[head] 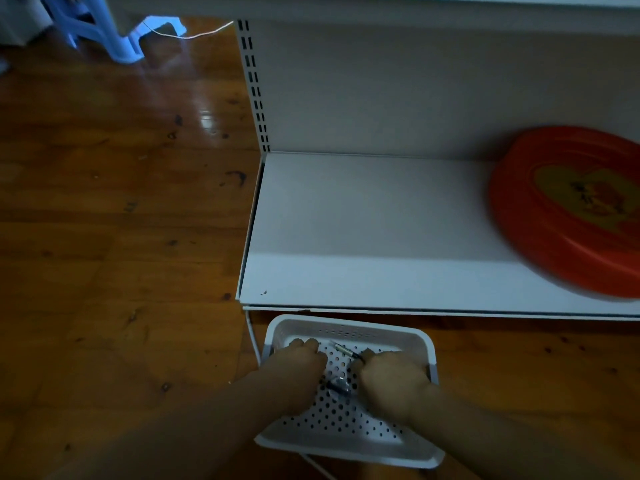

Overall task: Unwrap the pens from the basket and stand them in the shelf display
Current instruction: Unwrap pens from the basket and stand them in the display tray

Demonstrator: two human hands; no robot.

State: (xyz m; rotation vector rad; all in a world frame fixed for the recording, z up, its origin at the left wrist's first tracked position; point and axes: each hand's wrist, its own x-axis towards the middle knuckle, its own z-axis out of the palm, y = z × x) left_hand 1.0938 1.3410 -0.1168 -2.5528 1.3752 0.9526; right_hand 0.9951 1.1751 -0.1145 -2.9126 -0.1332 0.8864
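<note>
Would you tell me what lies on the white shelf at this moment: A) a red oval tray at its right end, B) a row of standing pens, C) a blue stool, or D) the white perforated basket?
A: the red oval tray lies at the right end of the white shelf, while the basket sits on the floor in front of it.

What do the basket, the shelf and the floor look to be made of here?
Basket: likely white moulded plastic, matte, with round holes punched through its base. Shelf: probably painted sheet metal, smooth white, with slotted uprights at the back. Floor: glossy brown wood boards or wood-look laminate, with knots and light reflections.
</note>
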